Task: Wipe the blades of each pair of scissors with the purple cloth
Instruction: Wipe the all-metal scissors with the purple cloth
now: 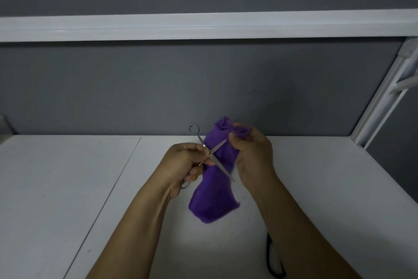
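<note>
My left hand (184, 165) holds a thin pair of steel scissors (220, 166) above the table, gripping them near the pivot. The blades are spread open in an X, one ring handle sticks up at the back and the other shows below my palm. My right hand (251, 153) grips the purple cloth (212, 197) by its bunched top, pinching it around the tip of the upper blade. The rest of the cloth hangs down behind the blades, its lower end near the table.
A second pair of scissors with black handles (274, 260) lies on the white table (67, 188) by my right forearm, partly hidden. A grey wall and a white shelf (203, 26) stand behind. A white frame post (382, 95) rises at the right.
</note>
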